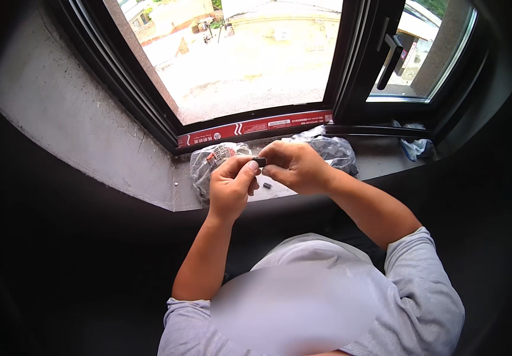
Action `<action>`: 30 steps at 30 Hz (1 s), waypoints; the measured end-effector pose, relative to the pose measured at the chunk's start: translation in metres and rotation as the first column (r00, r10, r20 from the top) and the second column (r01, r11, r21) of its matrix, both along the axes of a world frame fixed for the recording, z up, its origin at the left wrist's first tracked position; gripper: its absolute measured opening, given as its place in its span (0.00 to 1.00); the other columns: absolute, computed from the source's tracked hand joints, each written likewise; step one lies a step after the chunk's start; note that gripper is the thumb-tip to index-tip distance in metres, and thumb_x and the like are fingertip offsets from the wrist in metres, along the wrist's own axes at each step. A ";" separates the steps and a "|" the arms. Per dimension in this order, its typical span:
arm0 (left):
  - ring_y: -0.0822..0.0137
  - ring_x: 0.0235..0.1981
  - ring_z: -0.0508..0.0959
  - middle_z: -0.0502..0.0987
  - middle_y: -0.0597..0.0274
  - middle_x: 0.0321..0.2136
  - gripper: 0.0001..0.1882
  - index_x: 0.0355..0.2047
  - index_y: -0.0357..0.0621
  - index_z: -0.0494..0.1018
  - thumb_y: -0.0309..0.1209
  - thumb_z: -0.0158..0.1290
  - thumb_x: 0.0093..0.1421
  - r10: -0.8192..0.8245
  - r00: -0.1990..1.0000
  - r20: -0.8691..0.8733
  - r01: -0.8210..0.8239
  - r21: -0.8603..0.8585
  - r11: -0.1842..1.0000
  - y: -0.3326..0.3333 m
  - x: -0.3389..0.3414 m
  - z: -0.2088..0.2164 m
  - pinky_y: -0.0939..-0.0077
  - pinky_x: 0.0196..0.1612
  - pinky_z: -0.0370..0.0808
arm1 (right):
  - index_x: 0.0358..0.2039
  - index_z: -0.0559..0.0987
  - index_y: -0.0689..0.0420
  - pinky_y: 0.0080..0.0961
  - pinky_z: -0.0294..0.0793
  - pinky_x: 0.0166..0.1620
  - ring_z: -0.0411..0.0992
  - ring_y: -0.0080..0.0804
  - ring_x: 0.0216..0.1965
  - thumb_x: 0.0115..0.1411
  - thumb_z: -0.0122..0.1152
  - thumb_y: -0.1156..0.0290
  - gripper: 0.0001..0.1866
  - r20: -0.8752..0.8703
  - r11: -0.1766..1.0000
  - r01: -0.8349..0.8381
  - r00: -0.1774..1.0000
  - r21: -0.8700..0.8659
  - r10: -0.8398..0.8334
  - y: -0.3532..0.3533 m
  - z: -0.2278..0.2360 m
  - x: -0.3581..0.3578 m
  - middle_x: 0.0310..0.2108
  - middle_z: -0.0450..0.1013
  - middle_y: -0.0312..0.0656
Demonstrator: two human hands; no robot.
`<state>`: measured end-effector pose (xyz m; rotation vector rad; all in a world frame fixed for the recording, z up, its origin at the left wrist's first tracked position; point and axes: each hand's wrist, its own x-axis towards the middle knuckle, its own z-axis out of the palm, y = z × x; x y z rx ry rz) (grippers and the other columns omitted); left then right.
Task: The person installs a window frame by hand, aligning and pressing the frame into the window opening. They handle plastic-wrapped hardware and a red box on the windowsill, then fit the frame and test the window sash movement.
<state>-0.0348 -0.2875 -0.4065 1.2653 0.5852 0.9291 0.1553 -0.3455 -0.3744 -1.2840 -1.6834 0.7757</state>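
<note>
Window (238, 71): daylight source, glare bleaching ground outside (268, 89); sill (380, 168): softly lit; room below: near black; picture rim: dark, lines bowed; shirt front (297, 302): blurred oval

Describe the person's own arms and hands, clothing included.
Light grey, wrinkled short sleeves end around the elbows, leaving the forearms bare. The left hand and right hand are ungloved; no watch or bracelet shows.

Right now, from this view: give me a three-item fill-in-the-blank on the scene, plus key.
1. The left hand pinches a small piece coloured ____.
2. The printed strip below the large pane is mainly ____.
3. Choosing left or right, the window handle lies ____ of the right hand.

Missing: black; red; right.
</note>
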 end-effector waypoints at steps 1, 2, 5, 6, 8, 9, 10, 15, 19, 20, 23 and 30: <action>0.76 0.22 0.75 0.79 0.63 0.28 0.07 0.40 0.36 0.78 0.27 0.55 0.66 0.005 1.000 0.011 -0.005 -0.018 1.000 -0.001 -0.002 -0.005 0.84 0.23 0.70 | 0.43 0.78 0.63 0.19 0.77 0.37 0.76 0.19 0.33 0.61 0.64 0.78 0.10 -0.054 0.999 0.015 0.998 0.034 -0.013 0.004 -0.008 -0.006 0.30 0.79 0.39; 0.77 0.23 0.76 0.79 0.64 0.28 0.07 0.40 0.36 0.78 0.27 0.55 0.66 0.025 0.999 -0.040 -0.025 -0.013 1.000 -0.004 -0.004 -0.006 0.84 0.24 0.70 | 0.40 0.79 0.63 0.18 0.76 0.35 0.75 0.16 0.32 0.60 0.62 0.79 0.08 -0.063 0.998 0.035 0.997 0.042 -0.032 0.001 -0.011 -0.009 0.29 0.78 0.38; 0.79 0.23 0.75 0.79 0.66 0.29 0.07 0.39 0.36 0.78 0.28 0.56 0.65 0.076 0.985 -0.156 -0.058 0.118 0.991 -0.013 -0.008 -0.007 0.84 0.26 0.72 | 0.39 0.79 0.63 0.18 0.75 0.34 0.74 0.16 0.30 0.59 0.62 0.80 0.07 0.082 0.995 0.081 0.993 0.064 -0.086 -0.003 -0.014 -0.016 0.29 0.77 0.38; 0.79 0.23 0.75 0.79 0.66 0.29 0.07 0.38 0.36 0.77 0.28 0.56 0.65 0.095 0.981 -0.171 -0.069 0.149 0.986 -0.013 -0.008 -0.009 0.85 0.26 0.72 | 0.37 0.79 0.63 0.18 0.75 0.33 0.73 0.16 0.28 0.58 0.62 0.80 0.06 0.062 0.990 0.106 0.992 0.090 -0.112 -0.005 -0.011 -0.022 0.27 0.77 0.38; 0.80 0.23 0.73 0.77 0.68 0.26 0.05 0.35 0.37 0.78 0.26 0.56 0.64 0.146 0.975 -0.165 -0.116 0.176 0.978 -0.014 -0.009 -0.010 0.85 0.27 0.70 | 0.37 0.79 0.63 0.19 0.75 0.33 0.73 0.16 0.27 0.57 0.62 0.80 0.06 0.037 0.987 0.071 0.996 0.141 -0.077 -0.005 -0.014 -0.025 0.26 0.76 0.38; 0.80 0.23 0.73 0.77 0.69 0.25 0.04 0.33 0.38 0.78 0.26 0.56 0.63 0.132 0.976 -0.171 -0.094 0.215 0.972 -0.016 -0.010 -0.011 0.85 0.27 0.70 | 0.36 0.79 0.63 0.19 0.74 0.32 0.72 0.16 0.27 0.57 0.62 0.81 0.06 0.024 0.985 0.051 0.998 0.167 -0.056 -0.006 -0.015 -0.027 0.25 0.76 0.38; 0.80 0.23 0.72 0.77 0.69 0.24 0.04 0.32 0.38 0.78 0.25 0.56 0.63 0.124 0.976 -0.181 -0.075 0.259 0.963 -0.015 -0.012 -0.011 0.85 0.27 0.69 | 0.34 0.78 0.63 0.19 0.74 0.32 0.72 0.16 0.27 0.56 0.60 0.82 0.05 0.005 0.994 0.038 0.999 0.107 -0.038 -0.007 -0.015 -0.026 0.24 0.75 0.37; 0.79 0.20 0.70 0.76 0.67 0.21 0.06 0.28 0.40 0.77 0.28 0.55 0.61 -0.046 0.999 0.011 0.047 -0.088 0.995 -0.018 -0.027 -0.010 0.84 0.24 0.67 | 0.32 0.75 0.62 0.18 0.74 0.34 0.71 0.17 0.29 0.55 0.56 0.86 0.06 -0.210 0.988 -0.137 0.970 -0.071 0.120 -0.009 -0.018 -0.029 0.28 0.74 0.35; 0.77 0.16 0.69 0.75 0.64 0.20 0.08 0.27 0.40 0.75 0.29 0.51 0.62 0.099 0.975 0.201 -0.007 -0.415 0.910 -0.011 -0.049 0.005 0.85 0.19 0.64 | 0.33 0.75 0.62 0.19 0.73 0.38 0.72 0.19 0.35 0.55 0.54 0.87 0.07 -0.383 0.972 -0.234 0.895 0.035 0.229 0.000 -0.019 -0.039 0.33 0.73 0.38; 0.77 0.16 0.68 0.74 0.64 0.19 0.08 0.27 0.40 0.75 0.29 0.51 0.61 0.161 0.972 0.170 -0.100 -0.319 0.943 -0.010 -0.057 0.010 0.85 0.19 0.64 | 0.33 0.75 0.62 0.19 0.73 0.38 0.72 0.19 0.35 0.54 0.54 0.86 0.07 -0.419 0.975 -0.215 0.882 0.049 0.216 0.002 -0.015 -0.045 0.32 0.73 0.37; 0.81 0.16 0.66 0.73 0.66 0.19 0.05 0.28 0.41 0.74 0.27 0.51 0.61 0.379 0.917 0.123 -0.391 0.092 0.916 -0.012 -0.089 0.040 0.86 0.20 0.64 | 0.32 0.73 0.62 0.18 0.70 0.38 0.66 0.18 0.34 0.52 0.52 0.84 0.07 -0.422 0.970 -0.206 0.874 0.130 0.242 0.016 0.000 -0.049 0.30 0.68 0.35; 0.71 0.21 0.67 0.68 0.64 0.22 0.03 0.30 0.40 0.72 0.24 0.53 0.61 0.690 0.624 0.368 -0.303 0.927 -0.221 0.050 -0.164 0.162 0.75 0.24 0.65 | 0.31 0.71 0.61 0.16 0.64 0.26 0.64 0.14 0.24 0.54 0.54 0.82 0.04 -0.447 0.982 -0.189 0.881 -0.027 0.157 0.062 0.035 -0.057 0.25 0.68 0.31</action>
